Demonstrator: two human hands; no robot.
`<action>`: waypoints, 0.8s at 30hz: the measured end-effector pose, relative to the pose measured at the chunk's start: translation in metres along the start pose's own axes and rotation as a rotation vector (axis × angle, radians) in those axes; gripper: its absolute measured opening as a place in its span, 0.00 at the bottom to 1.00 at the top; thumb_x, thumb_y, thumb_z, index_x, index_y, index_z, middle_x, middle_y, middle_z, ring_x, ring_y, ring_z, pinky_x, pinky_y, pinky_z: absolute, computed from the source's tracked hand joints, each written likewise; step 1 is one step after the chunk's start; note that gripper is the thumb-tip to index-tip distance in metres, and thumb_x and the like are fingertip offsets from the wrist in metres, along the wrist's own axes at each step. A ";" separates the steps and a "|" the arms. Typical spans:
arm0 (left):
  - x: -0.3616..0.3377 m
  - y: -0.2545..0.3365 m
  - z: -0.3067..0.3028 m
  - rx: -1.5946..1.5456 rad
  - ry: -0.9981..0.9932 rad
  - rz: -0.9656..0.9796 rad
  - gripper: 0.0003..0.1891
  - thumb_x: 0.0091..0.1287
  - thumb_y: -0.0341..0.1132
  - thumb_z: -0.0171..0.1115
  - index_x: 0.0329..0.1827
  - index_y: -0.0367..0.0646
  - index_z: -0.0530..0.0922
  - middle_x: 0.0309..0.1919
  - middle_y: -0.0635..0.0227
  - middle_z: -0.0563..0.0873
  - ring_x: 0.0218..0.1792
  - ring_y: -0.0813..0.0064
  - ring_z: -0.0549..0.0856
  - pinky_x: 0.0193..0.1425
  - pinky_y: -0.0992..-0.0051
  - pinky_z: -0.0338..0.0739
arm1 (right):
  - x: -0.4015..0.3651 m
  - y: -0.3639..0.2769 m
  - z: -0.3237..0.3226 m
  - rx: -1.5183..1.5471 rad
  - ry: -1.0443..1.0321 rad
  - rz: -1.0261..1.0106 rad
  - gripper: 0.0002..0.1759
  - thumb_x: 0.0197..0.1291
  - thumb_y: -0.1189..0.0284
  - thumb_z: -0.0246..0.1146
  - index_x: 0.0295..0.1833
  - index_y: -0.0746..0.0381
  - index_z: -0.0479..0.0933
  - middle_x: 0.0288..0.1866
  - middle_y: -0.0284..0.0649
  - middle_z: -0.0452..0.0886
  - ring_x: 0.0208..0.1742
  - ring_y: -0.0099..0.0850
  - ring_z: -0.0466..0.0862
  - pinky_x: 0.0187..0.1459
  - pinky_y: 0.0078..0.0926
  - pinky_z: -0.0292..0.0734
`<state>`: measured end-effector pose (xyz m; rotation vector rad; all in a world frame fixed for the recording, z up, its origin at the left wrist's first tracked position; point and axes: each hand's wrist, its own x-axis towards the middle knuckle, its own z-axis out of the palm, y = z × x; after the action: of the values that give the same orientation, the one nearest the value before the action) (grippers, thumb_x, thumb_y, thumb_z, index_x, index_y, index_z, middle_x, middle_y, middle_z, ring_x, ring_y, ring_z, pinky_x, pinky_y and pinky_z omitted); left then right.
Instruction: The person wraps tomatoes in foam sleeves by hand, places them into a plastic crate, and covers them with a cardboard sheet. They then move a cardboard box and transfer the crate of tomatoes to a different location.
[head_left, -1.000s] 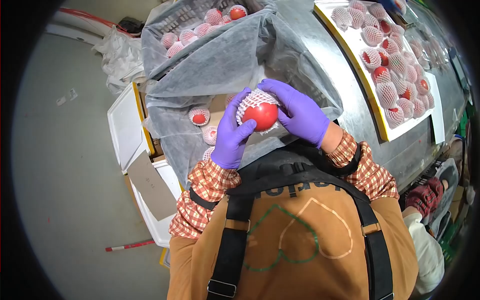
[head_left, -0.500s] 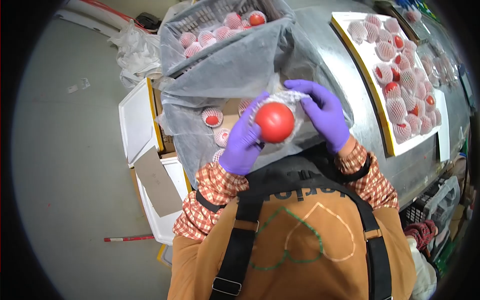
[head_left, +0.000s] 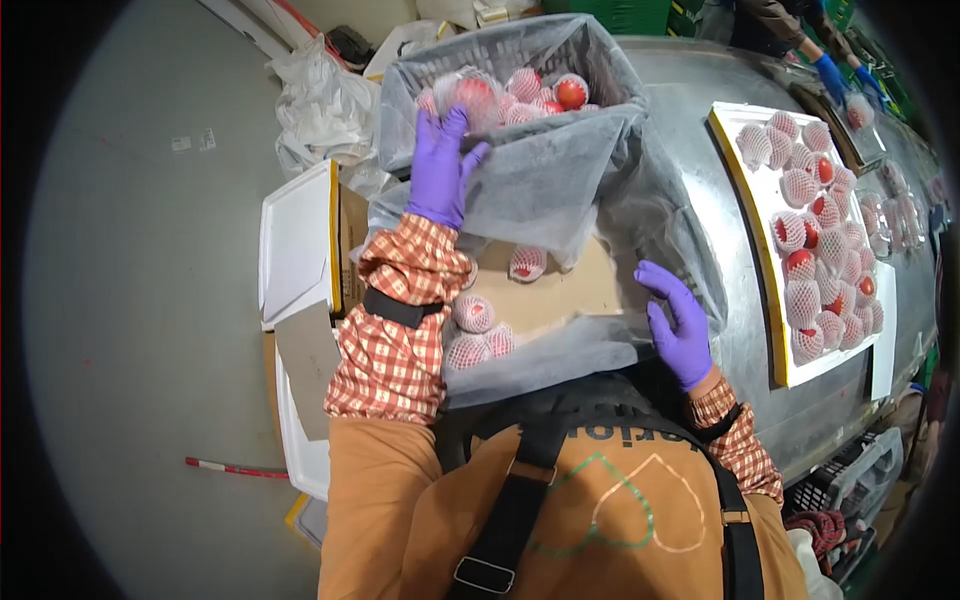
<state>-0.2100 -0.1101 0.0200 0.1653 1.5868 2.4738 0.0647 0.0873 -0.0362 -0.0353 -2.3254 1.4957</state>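
Observation:
Over the near wall of the lined upper crate point(head_left: 400, 140), my left hand point(head_left: 440, 165) in a purple glove reaches forward with fingers stretched and thumb apart. Just beyond its fingertips is a blurred red tomato point(head_left: 472, 98) in a white foam net. Several netted tomatoes point(head_left: 523, 84) lie in that crate. My right hand point(head_left: 680, 325), also gloved, is open and holds nothing, near the right edge of the nearer lined box point(head_left: 600, 285). A few netted tomatoes point(head_left: 473, 313) rest on the cardboard in this box, mostly at its left.
To the right on the metal table point(head_left: 690, 75) stands a white foam tray point(head_left: 770, 260) full of netted tomatoes. A co-worker's blue-gloved hand point(head_left: 830, 78) is at the far right. White lidded boxes point(head_left: 297, 245) and plastic bags point(head_left: 325, 105) lie left.
The tomato held between both hands has gone forward with my left hand to the upper crate and lies past its fingertips. My right hand has drawn back, down and to the right.

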 end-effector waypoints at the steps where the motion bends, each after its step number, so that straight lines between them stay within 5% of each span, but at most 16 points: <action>1: 0.000 0.000 -0.001 0.072 0.125 0.105 0.27 0.72 0.41 0.57 0.70 0.38 0.64 0.60 0.60 0.77 0.56 0.67 0.81 0.58 0.66 0.78 | 0.001 0.001 0.002 0.032 0.027 -0.016 0.21 0.60 0.83 0.55 0.60 0.67 0.74 0.62 0.49 0.76 0.64 0.40 0.76 0.66 0.32 0.69; 5: -0.024 -0.017 -0.036 0.281 -0.002 0.010 0.24 0.71 0.40 0.59 0.66 0.36 0.69 0.55 0.61 0.80 0.52 0.71 0.83 0.58 0.69 0.77 | 0.000 0.005 0.001 -0.036 0.038 -0.003 0.20 0.60 0.84 0.54 0.59 0.67 0.75 0.60 0.47 0.78 0.63 0.38 0.77 0.64 0.31 0.71; 7: -0.023 -0.042 -0.079 0.451 -0.286 -0.470 0.21 0.67 0.38 0.62 0.60 0.37 0.75 0.48 0.65 0.84 0.46 0.76 0.83 0.52 0.76 0.78 | -0.001 0.004 0.003 -0.011 0.057 0.031 0.19 0.60 0.84 0.54 0.57 0.67 0.76 0.59 0.46 0.79 0.61 0.38 0.79 0.63 0.31 0.72; 10: -0.024 -0.093 -0.121 0.980 -0.378 -0.768 0.23 0.61 0.42 0.67 0.57 0.40 0.78 0.46 0.65 0.86 0.45 0.76 0.84 0.49 0.77 0.78 | 0.004 0.001 0.006 -0.120 0.055 -0.016 0.18 0.58 0.83 0.56 0.55 0.63 0.78 0.57 0.45 0.81 0.57 0.38 0.81 0.59 0.31 0.75; 11: -0.030 -0.109 -0.123 0.979 -0.383 -0.777 0.23 0.61 0.42 0.67 0.57 0.40 0.78 0.46 0.65 0.86 0.45 0.76 0.84 0.49 0.77 0.78 | 0.006 -0.001 0.007 -0.121 0.054 -0.006 0.18 0.58 0.83 0.56 0.55 0.63 0.78 0.57 0.45 0.81 0.57 0.38 0.81 0.59 0.31 0.75; 13: -0.047 -0.141 -0.114 1.466 -0.520 -0.299 0.25 0.58 0.41 0.67 0.57 0.39 0.77 0.49 0.57 0.85 0.51 0.63 0.84 0.53 0.69 0.78 | 0.010 -0.006 0.009 -0.318 -0.007 -0.090 0.18 0.56 0.82 0.59 0.53 0.60 0.80 0.54 0.43 0.83 0.52 0.38 0.84 0.54 0.31 0.78; 14: -0.050 -0.161 -0.112 1.461 -0.528 -0.316 0.25 0.58 0.41 0.67 0.57 0.39 0.77 0.49 0.57 0.85 0.51 0.63 0.84 0.53 0.69 0.78 | 0.010 -0.007 0.010 -0.319 -0.014 -0.075 0.18 0.56 0.82 0.59 0.53 0.60 0.80 0.54 0.43 0.83 0.52 0.38 0.84 0.54 0.31 0.78; 16: -0.043 -0.198 -0.107 1.675 -0.582 0.154 0.24 0.57 0.39 0.65 0.57 0.40 0.77 0.52 0.49 0.82 0.56 0.52 0.81 0.58 0.63 0.76 | 0.012 -0.007 0.011 -0.421 -0.018 -0.075 0.18 0.54 0.81 0.60 0.52 0.58 0.80 0.53 0.42 0.83 0.48 0.39 0.84 0.49 0.30 0.79; 17: -0.038 -0.209 -0.106 1.667 -0.599 0.155 0.24 0.57 0.39 0.65 0.57 0.40 0.77 0.52 0.49 0.82 0.56 0.52 0.81 0.58 0.63 0.76 | 0.013 -0.006 0.012 -0.430 -0.012 -0.063 0.18 0.54 0.81 0.60 0.52 0.58 0.80 0.53 0.42 0.83 0.48 0.39 0.84 0.49 0.30 0.79; 19: -0.031 -0.231 -0.099 1.675 -0.640 -0.238 0.25 0.56 0.37 0.65 0.58 0.39 0.76 0.53 0.46 0.81 0.55 0.48 0.80 0.59 0.61 0.75 | 0.012 -0.005 0.011 -0.428 -0.008 -0.043 0.19 0.54 0.81 0.60 0.52 0.58 0.80 0.53 0.41 0.83 0.47 0.38 0.84 0.48 0.30 0.79; 24: -0.033 -0.237 -0.100 1.410 -0.547 -0.219 0.38 0.48 0.49 0.75 0.60 0.37 0.73 0.52 0.48 0.82 0.52 0.53 0.82 0.59 0.64 0.76 | 0.008 -0.002 0.012 -0.465 0.010 -0.003 0.19 0.54 0.80 0.62 0.53 0.57 0.79 0.53 0.40 0.83 0.46 0.38 0.84 0.48 0.31 0.79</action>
<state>-0.1725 -0.1101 -0.2364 0.7003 2.4544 0.6471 0.0538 0.0776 -0.0361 -0.1605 -2.6091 0.9195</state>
